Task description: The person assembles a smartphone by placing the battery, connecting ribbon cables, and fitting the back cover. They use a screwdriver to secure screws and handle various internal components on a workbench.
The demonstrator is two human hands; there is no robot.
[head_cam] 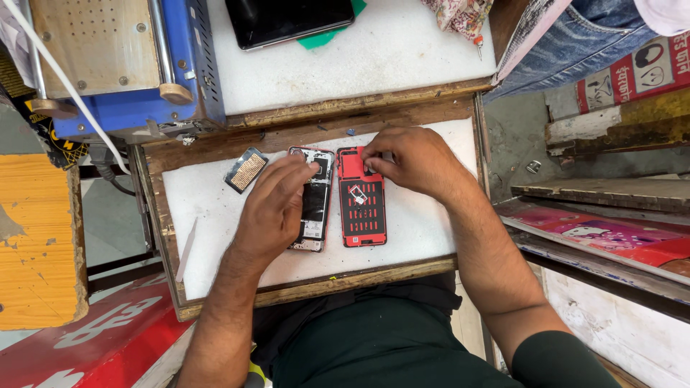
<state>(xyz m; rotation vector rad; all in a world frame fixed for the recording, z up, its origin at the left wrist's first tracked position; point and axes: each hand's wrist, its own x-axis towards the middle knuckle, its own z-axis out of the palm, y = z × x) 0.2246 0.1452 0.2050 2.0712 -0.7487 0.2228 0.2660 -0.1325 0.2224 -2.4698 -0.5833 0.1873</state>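
1. Nearest the camera, a dark green lap, with both forearms reaching up over the table (215,237), a white pad in a worn wooden frame.
2. Left hand (277,205) lies flat across the opened phone (315,208), fingers stretched together, fingertips (309,171) pressing near its top end. It grips nothing; it just rests on the phone.
3. Right hand (413,162) is curled over the top of the red back cover (362,208), fingertips pinched together at the cover's upper edge. Whether they hold a small part there, I cannot tell.
4. Phone and cover lie side by side, upright and parallel, just beside each other in the middle of the pad, the cover to the right.
5. A thin white pry stick (187,248) lies at the pad's left edge, well apart from the hands.
6. Further up and left, a small dark module with a gold grid (246,170) sits tilted, near the phone's top.
7. Beyond, on the upper shelf, a dark tablet (287,20) lies on a white surface, with a blue machine (129,68) to its left.
8. Far right, someone's jeans (575,43) show.
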